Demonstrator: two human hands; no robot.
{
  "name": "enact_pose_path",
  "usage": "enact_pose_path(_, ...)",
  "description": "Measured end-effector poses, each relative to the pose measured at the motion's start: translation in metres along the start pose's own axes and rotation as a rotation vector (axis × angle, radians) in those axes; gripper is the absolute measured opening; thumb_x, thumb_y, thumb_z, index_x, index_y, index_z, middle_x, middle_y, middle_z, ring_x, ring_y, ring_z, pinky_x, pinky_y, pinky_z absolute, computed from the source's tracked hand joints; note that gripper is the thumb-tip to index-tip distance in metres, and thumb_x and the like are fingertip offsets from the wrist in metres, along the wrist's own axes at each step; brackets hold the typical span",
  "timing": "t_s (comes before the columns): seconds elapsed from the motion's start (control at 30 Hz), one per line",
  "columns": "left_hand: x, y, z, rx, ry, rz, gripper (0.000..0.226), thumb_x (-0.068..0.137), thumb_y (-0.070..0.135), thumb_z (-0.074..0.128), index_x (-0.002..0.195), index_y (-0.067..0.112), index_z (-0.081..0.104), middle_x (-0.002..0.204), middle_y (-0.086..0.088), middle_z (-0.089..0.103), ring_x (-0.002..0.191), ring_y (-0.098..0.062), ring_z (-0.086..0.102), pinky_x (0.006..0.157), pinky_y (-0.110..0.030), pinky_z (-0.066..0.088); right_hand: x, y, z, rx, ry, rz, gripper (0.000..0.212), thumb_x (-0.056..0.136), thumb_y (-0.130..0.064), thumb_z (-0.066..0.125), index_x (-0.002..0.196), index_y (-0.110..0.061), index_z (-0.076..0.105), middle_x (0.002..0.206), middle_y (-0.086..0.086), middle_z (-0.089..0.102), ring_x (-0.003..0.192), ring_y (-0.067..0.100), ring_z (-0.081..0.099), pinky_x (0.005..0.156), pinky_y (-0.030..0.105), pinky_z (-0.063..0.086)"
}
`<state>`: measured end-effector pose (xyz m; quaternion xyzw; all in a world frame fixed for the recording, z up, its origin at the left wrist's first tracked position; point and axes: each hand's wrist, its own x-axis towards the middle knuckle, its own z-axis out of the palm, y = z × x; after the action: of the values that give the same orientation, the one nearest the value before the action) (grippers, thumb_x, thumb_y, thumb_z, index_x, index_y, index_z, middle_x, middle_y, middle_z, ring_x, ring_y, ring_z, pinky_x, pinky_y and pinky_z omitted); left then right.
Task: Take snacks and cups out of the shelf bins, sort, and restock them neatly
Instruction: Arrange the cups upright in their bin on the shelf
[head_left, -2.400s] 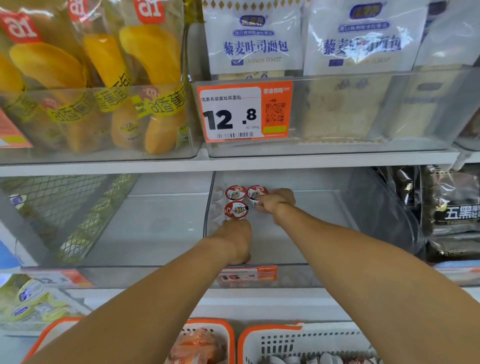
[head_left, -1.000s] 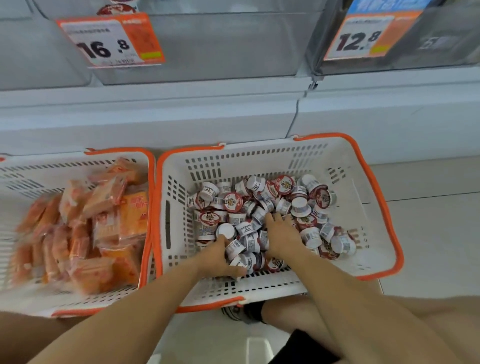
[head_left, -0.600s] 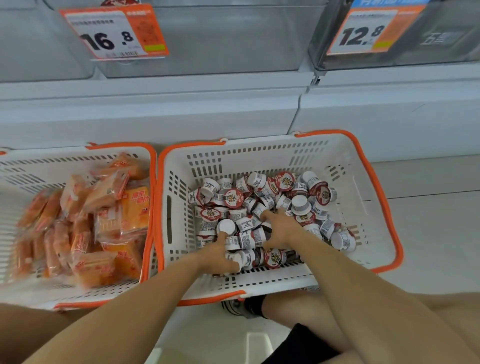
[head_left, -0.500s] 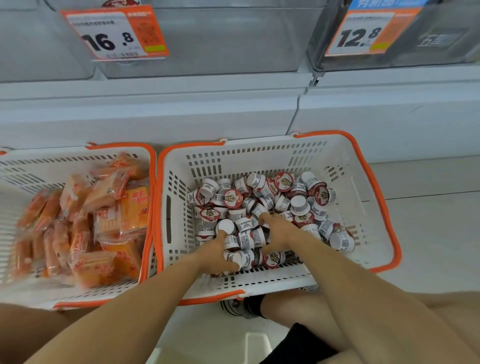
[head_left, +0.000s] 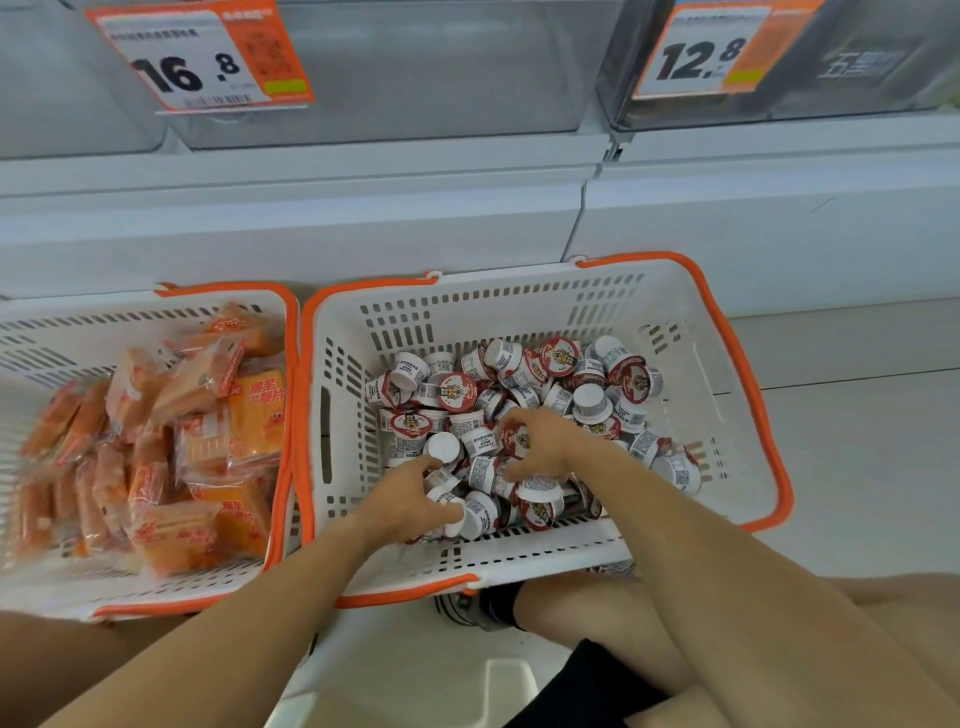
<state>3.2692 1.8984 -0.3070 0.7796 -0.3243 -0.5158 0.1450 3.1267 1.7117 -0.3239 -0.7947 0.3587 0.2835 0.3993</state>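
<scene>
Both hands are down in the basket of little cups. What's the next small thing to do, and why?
Probably lift both hands out with the cups they hold: the left hand and right hand are curled round cups in the white basket, and the bin behind the 16.8 tag looks unfilled.

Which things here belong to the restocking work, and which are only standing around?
Belong to the job:
- small cups piled in the right basket
- orange snack packs in the left basket
- left hand and right hand, both gripping cups

Just there:
- 16.8 price tag
- 12.8 price tag
- shoe
</scene>
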Motion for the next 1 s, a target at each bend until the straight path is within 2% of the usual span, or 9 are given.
enact_pose_path(0.07, 0.001, 0.0, -0.002, -0.023, 0.037, -0.006, 0.056, 0.081, 0.032, 0.074, 0.134, 0.02, 0.057, 0.088, 0.01, 0.062, 0.07, -0.003, 0.06, 0.06, -0.017, 0.047, -0.004, 0.002, -0.003, 0.007, -0.096, 0.064, 0.071, 0.075, -0.021, 0.087, 0.134, -0.028, 0.048, 0.14, 0.011, 0.041, 0.079, 0.028, 0.069, 0.059, 0.034, 0.062)
enact_pose_path(0.13, 0.0, 0.002, -0.004, -0.026, 0.053, -0.009, 0.039, 0.083, 0.034, 0.071, 0.12, 0.02, 0.067, 0.083, 0.005, 0.065, 0.059, -0.005, 0.056, 0.053, -0.017, 0.043, -0.008, 0.004, -0.004, 0.069, -0.145, 0.121, 0.071, 0.076, -0.009, 0.085, 0.135, -0.027, 0.049, 0.144, 0.014, 0.039, 0.078, 0.032, 0.072, 0.063, 0.039, 0.064)
enact_pose_path(0.3, -0.002, 0.004, -0.005, -0.262, 0.001, -0.094, 0.02, 0.086, 0.035, 0.068, 0.09, 0.017, 0.076, 0.067, 0.001, 0.058, 0.059, -0.014, 0.049, 0.059, -0.032, 0.043, -0.021, 0.005, -0.02, 0.347, -0.087, 0.128, 0.043, 0.081, -0.007, 0.079, 0.118, -0.023, 0.063, 0.134, 0.005, 0.042, 0.074, 0.029, 0.07, 0.063, 0.037, 0.063)
enact_pose_path(0.43, -0.008, 0.018, -0.017, -0.665, -0.142, -0.192, 0.033, 0.091, 0.029, 0.064, 0.11, 0.002, 0.066, 0.099, -0.025, 0.072, 0.079, -0.034, 0.067, 0.069, -0.04, 0.058, -0.038, -0.007, -0.046, 0.72, -0.082, 0.054, 0.021, 0.091, -0.019, 0.064, 0.112, -0.021, 0.065, 0.105, 0.003, 0.056, 0.08, 0.022, 0.054, 0.064, 0.035, 0.054)
enact_pose_path(0.53, -0.017, 0.035, -0.032, -0.897, -0.29, -0.142, 0.037, 0.097, 0.021, 0.056, 0.124, -0.003, 0.056, 0.098, -0.031, 0.069, 0.074, -0.034, 0.065, 0.062, -0.038, 0.058, -0.045, -0.027, -0.059, 0.981, -0.103, -0.013, 0.021, 0.095, -0.022, 0.052, 0.114, -0.019, 0.062, 0.102, 0.007, 0.064, 0.087, 0.025, 0.059, 0.071, 0.039, 0.047)
enact_pose_path(0.63, -0.027, 0.052, -0.045, -1.002, -0.373, -0.069, 0.035, 0.098, 0.02, 0.05, 0.126, -0.001, 0.055, 0.096, -0.027, 0.07, 0.077, -0.033, 0.068, 0.068, -0.039, 0.058, -0.053, -0.053, -0.065, 1.06, -0.056, -0.072, 0.019, 0.103, -0.02, 0.048, 0.119, -0.014, 0.058, 0.087, 0.007, 0.066, 0.068, 0.019, 0.061, 0.059, 0.033, 0.05)
enact_pose_path(0.83, -0.032, 0.078, -0.075, -0.962, -0.231, 0.043, 0.037, 0.092, 0.014, 0.046, 0.126, 0.01, 0.06, 0.106, -0.022, 0.069, 0.086, -0.035, 0.064, 0.073, -0.043, 0.057, -0.068, -0.092, -0.072, 1.068, 0.135, -0.201, 0.031, 0.104, -0.037, 0.05, 0.123, -0.014, 0.058, 0.099, 0.011, 0.067, 0.073, 0.017, 0.065, 0.053, 0.029, 0.055)
enact_pose_path(0.93, -0.037, 0.094, -0.103, -0.635, -0.013, 0.118, 0.028, 0.096, 0.038, 0.057, 0.112, 0.018, 0.068, 0.105, -0.005, 0.075, 0.098, -0.024, 0.069, 0.096, -0.043, 0.052, -0.08, -0.119, -0.078, 1.111, 0.237, -0.245, 0.037, 0.102, -0.041, 0.051, 0.124, -0.012, 0.056, 0.104, 0.012, 0.066, 0.073, 0.016, 0.065, 0.054, 0.028, 0.054)
enact_pose_path(1.0, -0.048, 0.105, -0.126, -0.468, 0.064, 0.184, 0.04, 0.085, 0.062, 0.065, 0.11, 0.031, 0.069, 0.112, 0.008, 0.071, 0.109, -0.014, 0.064, 0.102, -0.037, 0.047, -0.092, -0.139, -0.082, 1.129, 0.283, -0.304, 0.045, 0.094, -0.045, 0.059, 0.125, -0.014, 0.054, 0.114, 0.009, 0.063, 0.079, 0.014, 0.067, 0.058, 0.028, 0.055)
